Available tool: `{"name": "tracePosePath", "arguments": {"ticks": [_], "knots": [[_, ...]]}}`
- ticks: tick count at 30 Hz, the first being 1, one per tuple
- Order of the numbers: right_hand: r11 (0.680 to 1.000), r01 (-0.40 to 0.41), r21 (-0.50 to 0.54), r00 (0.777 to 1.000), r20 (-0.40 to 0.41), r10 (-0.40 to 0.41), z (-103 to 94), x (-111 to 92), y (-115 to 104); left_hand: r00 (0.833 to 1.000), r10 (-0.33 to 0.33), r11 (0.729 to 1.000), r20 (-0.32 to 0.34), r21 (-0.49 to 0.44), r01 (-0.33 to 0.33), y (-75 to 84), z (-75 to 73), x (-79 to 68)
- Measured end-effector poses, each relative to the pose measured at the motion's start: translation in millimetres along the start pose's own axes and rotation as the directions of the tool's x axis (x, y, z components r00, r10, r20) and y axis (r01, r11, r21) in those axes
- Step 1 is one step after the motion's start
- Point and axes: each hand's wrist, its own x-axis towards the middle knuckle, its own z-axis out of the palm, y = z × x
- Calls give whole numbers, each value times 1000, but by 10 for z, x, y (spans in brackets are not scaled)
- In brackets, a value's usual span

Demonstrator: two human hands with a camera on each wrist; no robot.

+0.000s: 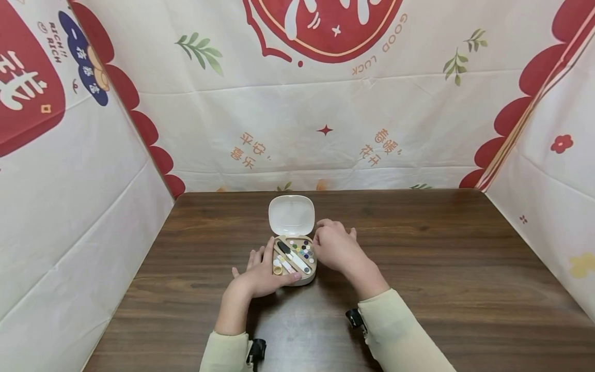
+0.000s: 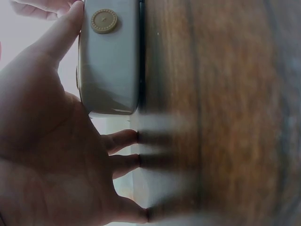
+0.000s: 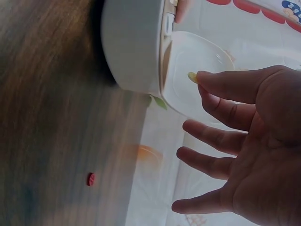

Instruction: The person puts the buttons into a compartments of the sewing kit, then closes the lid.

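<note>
A sewing-kit box (image 1: pixel 307 280) stands on the table with its white lid (image 1: pixel 291 215) raised at the back. Several small coloured buttons (image 1: pixel 306 248) fill its right compartment. A slender black-and-white tool (image 1: pixel 295 258) lies diagonally across the middle, and a gold ring-like piece (image 1: pixel 277 270) is at the lower left. My left hand (image 1: pixel 260 276) spans the box's left side, thumb at the front rim, index finger along the left edge, other fingers spread against the table. Beside the right rim, my right hand (image 1: pixel 339 246) pinches a small yellow button (image 3: pixel 192 77) between thumb and index finger, its other fingers extended.
A small red piece (image 3: pixel 91 179) lies on the wooden table (image 1: pixel 418 289) by the right hand. A tan button-shaped ornament (image 2: pixel 104 21) marks the box's front wall. Printed white cloth (image 1: pixel 297 108) hangs behind the table and along both sides.
</note>
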Motion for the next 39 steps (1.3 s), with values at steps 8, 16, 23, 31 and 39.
{"name": "tracePosePath", "arguments": {"ticks": [8,16,23,31,39], "knots": [[998,2,-58,998,61,2,124,32,-14,1000,9,1000,6,1,-9,71,-41,-75],[994,-13,-112,997,68,20,196,76,-10,1000,-2,1000,3,2,2,19,-3,-13],[993,-7,-119,997,78,16,200,118,-26,1000,4,1000,4,-4,-4,40,-25,-31],[995,9,-97,999,51,-4,205,116,-8,1000,-3,1000,8,-1,3,26,-10,-10],[997,16,-70,1000,24,-14,90,98,24,1000,1,1000,0,-9,-1,18,-12,1]]}}
